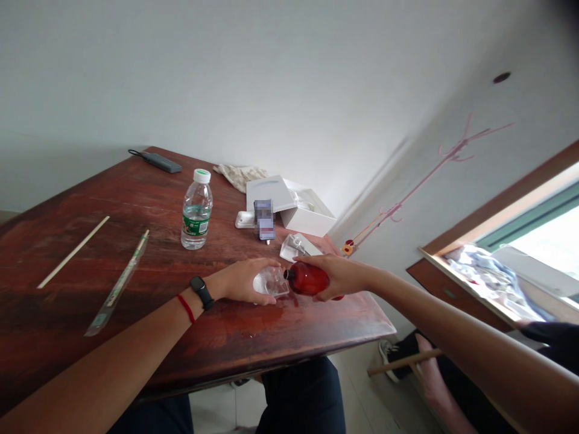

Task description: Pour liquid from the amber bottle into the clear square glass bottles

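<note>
In the head view, the red bottle (312, 280) lies nearly level over the near right part of the brown wooden table (149, 199). Its long axis runs left to right, with the dark neck aimed left at the clear cup (271, 283). The cup is tilted over, its open end seemingly facing right, so neck and cup meet almost end to end; whether they touch cannot be told.

The left hand (242, 280) is wrapped around the cup from the left, and the right hand (337, 277) is clasped around the bottle's body from the right. The left hand is therefore the nearer to the cup, the right to the bottle, with the neck between them.

As for contents, the red wall is too dark to show a level, and any liquid in the cup cannot be made out. Wet patches gleam on the wood on the near side of the hands. Farther left, a green-labelled water bottle (196, 217) stands upright, capped and partly filled with clear liquid. Beyond the hands, the open white box (312, 223) holds something pale and indistinct. Between it and the right hand sits a clear plastic tray (289, 248) with a small metallic-looking item inside.
</note>
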Demonstrator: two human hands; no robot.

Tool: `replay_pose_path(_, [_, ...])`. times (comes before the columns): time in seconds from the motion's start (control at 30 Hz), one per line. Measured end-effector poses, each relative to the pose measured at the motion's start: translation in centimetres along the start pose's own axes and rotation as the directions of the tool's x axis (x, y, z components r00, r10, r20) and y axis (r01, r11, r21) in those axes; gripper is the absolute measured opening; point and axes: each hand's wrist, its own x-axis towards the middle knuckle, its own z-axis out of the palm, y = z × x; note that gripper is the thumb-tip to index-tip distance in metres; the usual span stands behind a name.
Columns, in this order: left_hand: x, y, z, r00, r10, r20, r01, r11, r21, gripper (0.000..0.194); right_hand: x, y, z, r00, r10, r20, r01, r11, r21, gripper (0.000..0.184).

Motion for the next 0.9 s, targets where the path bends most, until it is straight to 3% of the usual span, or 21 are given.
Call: replay_pose_path(0.9, [-0.01, -0.33, 0.19, 1.0, -0.004, -0.003, 0.004, 1.0, 0.027, 0.084, 0.05, -0.08, -0.03, 0.999, 0.032, 0.009, -0.032, 0.999, -0.007, 0.105])
